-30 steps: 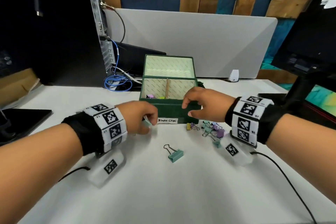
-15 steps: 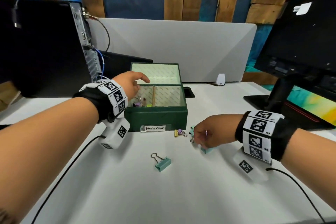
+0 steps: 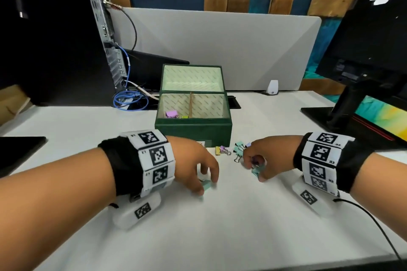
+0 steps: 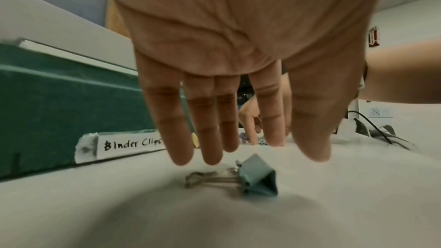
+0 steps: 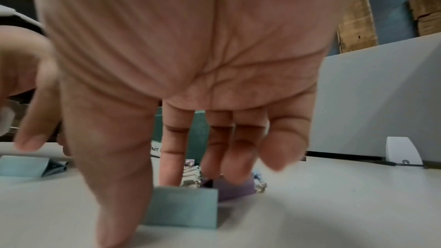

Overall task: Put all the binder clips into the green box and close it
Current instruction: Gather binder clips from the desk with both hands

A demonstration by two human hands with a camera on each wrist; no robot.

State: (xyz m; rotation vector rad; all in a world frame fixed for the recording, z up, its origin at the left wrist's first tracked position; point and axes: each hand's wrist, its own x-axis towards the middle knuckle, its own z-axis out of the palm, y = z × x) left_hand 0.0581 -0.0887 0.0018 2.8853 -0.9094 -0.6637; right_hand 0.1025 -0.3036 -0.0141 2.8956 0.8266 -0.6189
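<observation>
White table (image 3: 242,215), backed by a grey divider panel (image 3: 220,46) and a wood-plank wall; black computer tower (image 3: 55,39) at the far left corner, black monitor (image 3: 370,35) at the far right edge.

Item 1: dark green lidded box (image 3: 193,131), paper-lined, labelled "Binder Clips", mid-table toward the far edge. Lid up; a divider splits the interior. A purple clip and a yellow clip lie in the left compartment.

Item 2: teal metal binder clip with wire handles (image 4: 259,178), flat on the table just in front of the box. Left hand (image 3: 193,165) hovers over it, fingers (image 4: 210,129) straight and apart, thumb spread wide, nothing gripped.

Item 3: loose cluster of teal, purple and yellow binder clips (image 3: 237,149) beside the box's near right corner. Right hand (image 3: 262,160) is down among them; thumb and fingers bracket a second teal clip (image 5: 183,208) and a purple one behind it. Whether they clamp it, I cannot tell.

Handling note, as judgement: take each clip by its folded body, thumb against forefinger, not by the wire handles, which swing. Lift clear of the box's front wall, drop inside. Gather several only if the pinch is secure. Lid last, once the table holds no more clips.
</observation>
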